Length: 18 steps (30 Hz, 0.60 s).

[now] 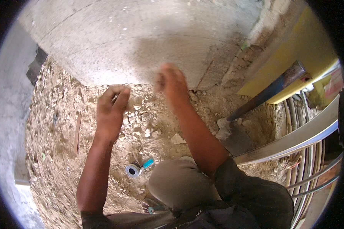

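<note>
My left hand (111, 112) is raised over the gravelly ground, thumb and fingers curled together in a pinch; anything between them is too small to make out. To its right and farther forward, my right hand (172, 84) is blurred by motion in front of the grey concrete surface (141, 42). Its fingers are curled in, and what they hold, if anything, is hidden. The hands are apart from each other. Below them, beside my knee, a round grey-white spool-like thing (133, 170) with a dark centre lies on the ground. A small turquoise piece (148, 163) sits against it.
A rusty, dark blue pipe (267, 91) slants up at the right, with a flat dark plate (237, 142) at its foot. Long metal strips (294, 139) lie beyond my right arm. A thin stick (77, 131) rests on the stony ground at left. A yellow wall (286, 57) stands far right.
</note>
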### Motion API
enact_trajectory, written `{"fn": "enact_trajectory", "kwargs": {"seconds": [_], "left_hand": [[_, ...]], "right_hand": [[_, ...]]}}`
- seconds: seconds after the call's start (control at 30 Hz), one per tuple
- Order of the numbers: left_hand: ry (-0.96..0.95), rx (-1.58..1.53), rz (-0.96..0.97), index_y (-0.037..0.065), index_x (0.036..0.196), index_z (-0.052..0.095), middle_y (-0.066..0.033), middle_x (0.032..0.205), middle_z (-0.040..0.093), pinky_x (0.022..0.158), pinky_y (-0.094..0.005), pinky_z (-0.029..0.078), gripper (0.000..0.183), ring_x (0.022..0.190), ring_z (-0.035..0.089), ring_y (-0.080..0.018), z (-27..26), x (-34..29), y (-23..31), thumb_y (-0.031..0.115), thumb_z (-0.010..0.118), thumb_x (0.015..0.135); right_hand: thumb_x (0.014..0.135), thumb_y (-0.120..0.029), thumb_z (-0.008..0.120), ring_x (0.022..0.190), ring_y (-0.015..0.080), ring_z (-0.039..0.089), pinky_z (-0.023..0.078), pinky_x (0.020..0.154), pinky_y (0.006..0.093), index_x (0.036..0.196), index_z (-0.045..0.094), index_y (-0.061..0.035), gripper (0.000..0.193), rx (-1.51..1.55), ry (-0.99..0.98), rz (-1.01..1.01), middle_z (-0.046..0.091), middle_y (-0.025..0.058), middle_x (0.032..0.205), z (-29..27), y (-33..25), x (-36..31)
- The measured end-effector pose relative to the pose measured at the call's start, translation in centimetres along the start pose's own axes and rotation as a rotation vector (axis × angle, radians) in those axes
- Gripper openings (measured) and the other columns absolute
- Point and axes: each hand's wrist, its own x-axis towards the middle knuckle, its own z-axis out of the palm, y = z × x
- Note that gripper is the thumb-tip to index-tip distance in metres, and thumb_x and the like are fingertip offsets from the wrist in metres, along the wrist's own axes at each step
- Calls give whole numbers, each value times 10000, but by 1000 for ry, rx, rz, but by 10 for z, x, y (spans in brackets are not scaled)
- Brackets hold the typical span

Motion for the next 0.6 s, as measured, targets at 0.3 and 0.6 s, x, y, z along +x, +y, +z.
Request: {"fn": "enact_trajectory", "kwargs": {"seconds": [0.3,0.6], "left_hand": [[-255,-159,-169,-13,993,630,-43,855,588,637,-257,480,274,690,541,-112,186,109,9,243,642,896],[-247,-317,-330,17,1051,628,-38,871,605,600,-258,464,204,666,545,-128,250,144,-5,151,594,901]], "right_hand": [[983,-254,500,647,117,413,385,573,330,1097,511,-101,192,40,729,-83,484,0,824,-139,22,-22],[941,-229,553,946,274,608,476,832,396,1069,615,0,270,-305,747,-233,630,146,1055,-162,-27,49]]}}
